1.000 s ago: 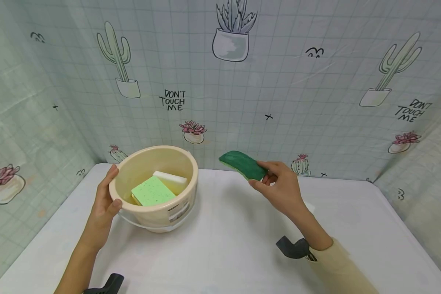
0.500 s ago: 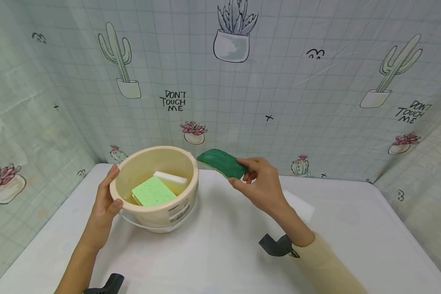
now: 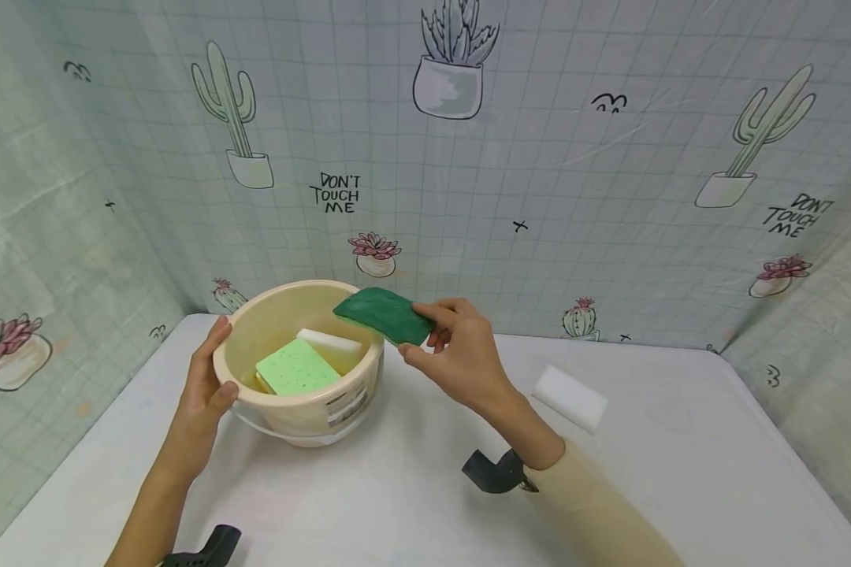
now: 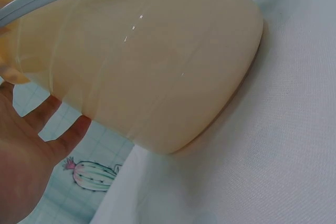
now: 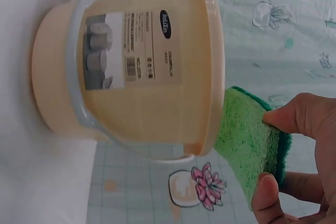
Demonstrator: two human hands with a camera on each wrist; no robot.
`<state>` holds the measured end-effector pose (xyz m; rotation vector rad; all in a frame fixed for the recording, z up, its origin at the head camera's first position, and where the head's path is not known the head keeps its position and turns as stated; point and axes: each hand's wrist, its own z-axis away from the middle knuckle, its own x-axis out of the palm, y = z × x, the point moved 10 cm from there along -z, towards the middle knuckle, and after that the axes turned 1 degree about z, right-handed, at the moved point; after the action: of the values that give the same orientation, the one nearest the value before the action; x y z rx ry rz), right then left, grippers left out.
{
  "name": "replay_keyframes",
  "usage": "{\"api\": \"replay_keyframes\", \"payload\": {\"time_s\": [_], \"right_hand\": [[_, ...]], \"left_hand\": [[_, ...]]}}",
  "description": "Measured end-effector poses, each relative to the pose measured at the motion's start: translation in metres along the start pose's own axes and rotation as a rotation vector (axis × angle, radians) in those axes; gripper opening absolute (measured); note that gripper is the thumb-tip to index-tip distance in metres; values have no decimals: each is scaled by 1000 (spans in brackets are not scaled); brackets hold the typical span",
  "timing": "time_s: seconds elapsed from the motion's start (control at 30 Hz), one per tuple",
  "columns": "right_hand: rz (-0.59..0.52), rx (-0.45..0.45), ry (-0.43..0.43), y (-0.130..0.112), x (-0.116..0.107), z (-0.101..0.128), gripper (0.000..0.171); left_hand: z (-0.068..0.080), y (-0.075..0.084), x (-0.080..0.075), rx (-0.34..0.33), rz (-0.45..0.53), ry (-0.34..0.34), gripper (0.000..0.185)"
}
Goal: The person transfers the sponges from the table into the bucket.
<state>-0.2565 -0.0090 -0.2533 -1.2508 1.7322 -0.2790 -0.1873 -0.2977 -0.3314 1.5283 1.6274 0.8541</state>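
Observation:
A cream bucket [image 3: 294,417] stands on the white table, its pale handle hanging down. My left hand [image 3: 197,402] holds the bucket's left side near the rim, thumb in front and fingers farther back. In the left wrist view, fingertips touch the bucket's outer wall. My right hand [image 3: 461,354] pinches a scouring sponge [image 3: 386,315], dark green on top and light green below. The sponge's left end reaches over the bucket's right rim. Inside the bucket lie a light green sponge [image 3: 298,368] and a white-topped sponge [image 3: 329,344]; something yellow beneath is mostly hidden.
A white block-shaped sponge [image 3: 570,398] lies on the table [image 3: 681,472] to the right of my right forearm. A patterned cloth [image 3: 510,157] with cactus drawings hangs behind the table and along both sides.
My right hand has moved left with the scouring sponge, from beside the bucket to over its rim. The white sponge on the table has come into view. My left hand and the bucket stay put.

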Motion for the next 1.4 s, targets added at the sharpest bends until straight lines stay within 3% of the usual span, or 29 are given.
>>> {"api": "replay_keyframes", "payload": {"time_s": [0.23,0.57,1.03,1.4], "right_hand": [[-19,21,-56,-14,24,-7,48],[-52,-2,-218,-37,62,-18,48],[157,-48,-406,-56,103,-34,49],[220,6,-452,-60,119,-31,51]], "left_hand": [[0,1,1,16,21,-14,63],[1,-2,-1,7,6,-2,63],[1,-5,-3,12,7,-7,63],[0,-2,-3,-3,-3,-9,64]]}}
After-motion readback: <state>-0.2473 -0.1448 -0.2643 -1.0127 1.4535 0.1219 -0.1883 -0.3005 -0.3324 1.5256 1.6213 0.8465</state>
